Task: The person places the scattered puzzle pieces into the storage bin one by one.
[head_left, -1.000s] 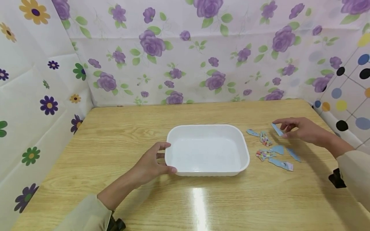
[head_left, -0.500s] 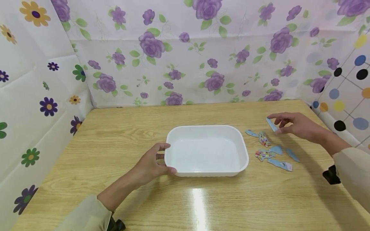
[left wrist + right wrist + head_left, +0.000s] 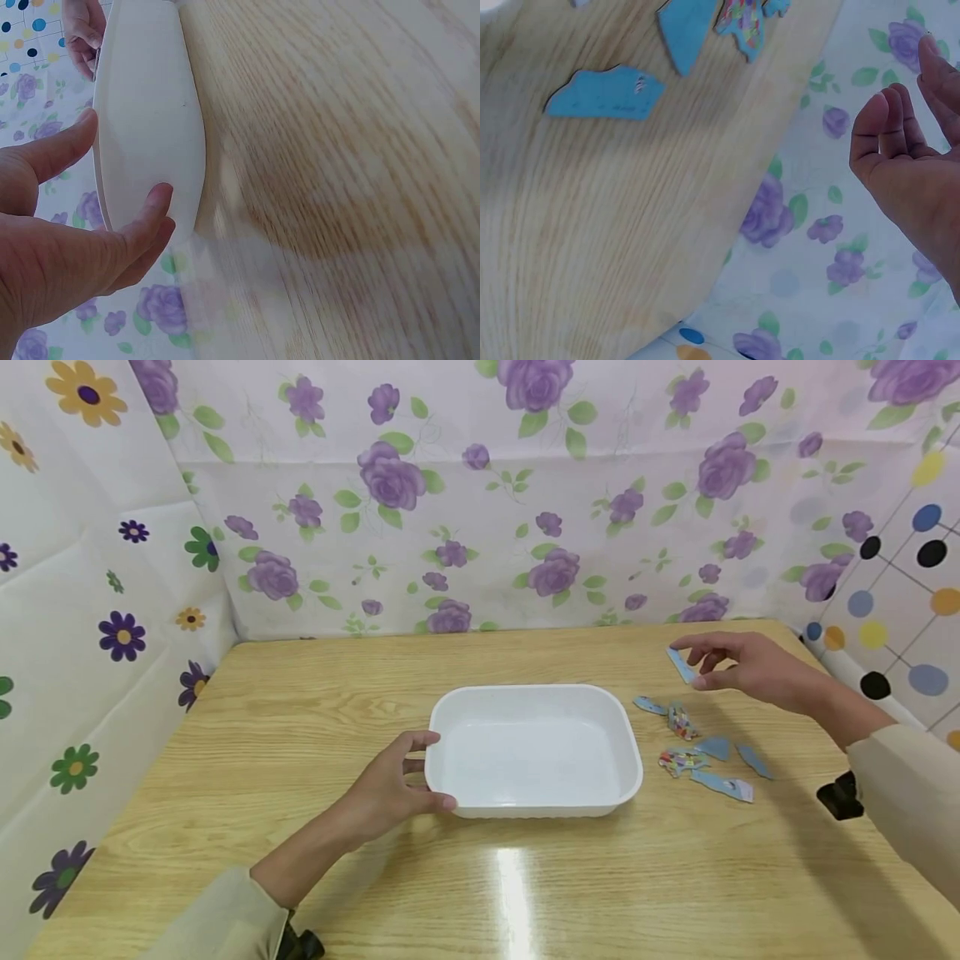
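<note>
A white rectangular plastic basin [image 3: 534, 812] stands on the wooden table. My left hand [image 3: 390, 789] grips its left end, thumb at the near corner and fingertips at the rim; in the left wrist view those fingers [image 3: 150, 214] lie against the basin's outer wall. Above the table's back right part, my right hand [image 3: 750, 668] pinches a narrow light-blue jigsaw piece [image 3: 681, 666] between thumb and forefinger. That piece is hidden in the right wrist view, where the hand [image 3: 915, 172] shows curled fingers. Below it lie more pieces, including a multicoloured one [image 3: 682, 762] and a plain blue one [image 3: 604, 94].
Loose pieces, such as a long blue one [image 3: 722, 785] and a small one [image 3: 649, 705], lie right of the basin on the wooden table [image 3: 337, 685]. A flowered cloth [image 3: 450, 552] hangs behind the table, and a dotted sheet [image 3: 900, 635] is at the right.
My right hand has moved left and away from me, toward the table's back edge, carrying the blue jigsaw piece. My left hand stays at the basin.
</note>
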{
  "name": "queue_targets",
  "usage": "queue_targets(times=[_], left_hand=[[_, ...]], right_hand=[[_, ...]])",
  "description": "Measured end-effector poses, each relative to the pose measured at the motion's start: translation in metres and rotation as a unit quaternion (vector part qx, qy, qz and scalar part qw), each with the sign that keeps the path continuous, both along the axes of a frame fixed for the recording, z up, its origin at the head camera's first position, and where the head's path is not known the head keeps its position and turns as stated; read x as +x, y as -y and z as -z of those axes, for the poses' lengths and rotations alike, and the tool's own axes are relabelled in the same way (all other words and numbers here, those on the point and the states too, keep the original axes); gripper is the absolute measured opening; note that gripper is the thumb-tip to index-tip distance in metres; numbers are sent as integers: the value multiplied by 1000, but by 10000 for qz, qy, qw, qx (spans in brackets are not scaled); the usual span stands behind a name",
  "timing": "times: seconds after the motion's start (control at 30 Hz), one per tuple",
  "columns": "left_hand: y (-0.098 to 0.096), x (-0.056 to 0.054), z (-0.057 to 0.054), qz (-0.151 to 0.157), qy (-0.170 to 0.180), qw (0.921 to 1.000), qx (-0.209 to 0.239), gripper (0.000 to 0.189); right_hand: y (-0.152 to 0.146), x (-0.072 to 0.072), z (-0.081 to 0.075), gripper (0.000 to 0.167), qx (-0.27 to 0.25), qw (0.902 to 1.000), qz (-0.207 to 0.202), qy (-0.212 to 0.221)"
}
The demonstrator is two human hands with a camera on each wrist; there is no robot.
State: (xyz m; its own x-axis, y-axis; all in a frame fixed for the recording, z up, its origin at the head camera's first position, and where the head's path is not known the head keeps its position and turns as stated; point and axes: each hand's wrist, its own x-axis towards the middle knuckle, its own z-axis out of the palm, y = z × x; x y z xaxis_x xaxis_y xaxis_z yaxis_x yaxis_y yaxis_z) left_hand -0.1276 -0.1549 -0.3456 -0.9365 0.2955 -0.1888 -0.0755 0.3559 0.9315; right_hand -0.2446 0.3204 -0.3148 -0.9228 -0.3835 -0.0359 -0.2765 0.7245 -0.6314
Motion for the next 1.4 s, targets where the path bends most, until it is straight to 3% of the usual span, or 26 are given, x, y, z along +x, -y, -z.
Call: queue_targets(times=[0.43, 0.8, 1.03, 1.4], left_hand=[[0, 0, 1, -44, -2, 10000, 74, 85], [0, 1, 4, -96, 29, 9999, 124, 86], [-1, 0, 3, -95, 8, 9999, 74, 85], [-1, 0, 1, -86, 25, 9999, 54, 84]], right_hand=[[37, -4, -20, 48, -108, 9996, -267, 46], [56, -6, -27, 49, -105, 9969, -775, -120], [65, -10, -28, 48, -47, 9963, -857, -5], [97, -16, -43, 47, 17, 9939, -1106, 21]])
